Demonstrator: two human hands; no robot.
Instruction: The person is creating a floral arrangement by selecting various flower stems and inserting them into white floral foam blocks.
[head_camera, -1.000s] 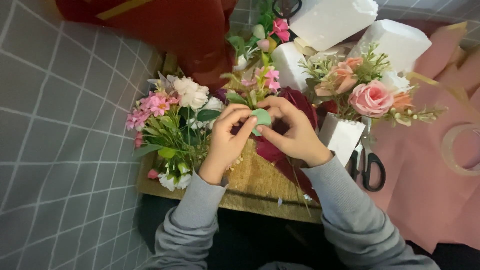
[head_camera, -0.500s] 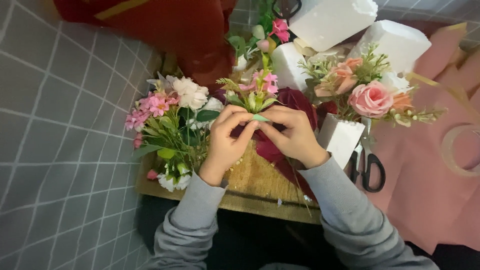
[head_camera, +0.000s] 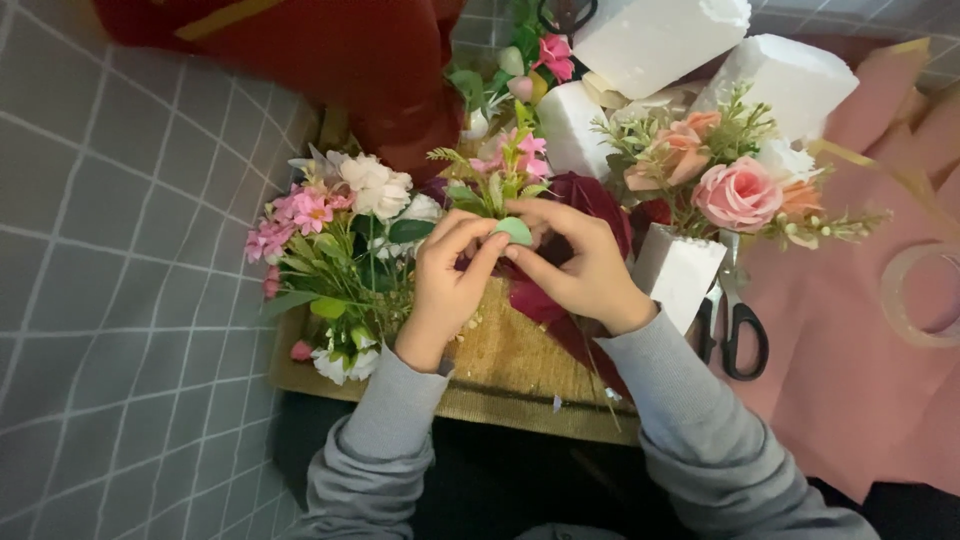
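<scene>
My left hand (head_camera: 447, 285) and my right hand (head_camera: 580, 262) meet over a woven straw mat (head_camera: 510, 370), both pinching the base of a small sprig of pink flowers and green leaves (head_camera: 500, 175). A pale green roll, likely tape (head_camera: 514, 231), sits between my fingertips at the stem. A dark red sheet (head_camera: 590, 200) lies under and behind my right hand. Grey sleeves cover both forearms.
A pink and white flower bunch (head_camera: 335, 245) lies left of my hands. A peach and pink rose arrangement (head_camera: 725, 180) stands in a white foam block (head_camera: 677, 275) at right. Black scissors (head_camera: 738, 335), pink paper (head_camera: 860, 370), a clear tape roll (head_camera: 920, 295) and more foam blocks (head_camera: 650, 40) surround them.
My fingers have shifted around the sprig's stem and the pale green roll has turned slightly between them. The hands stay in the same spot.
</scene>
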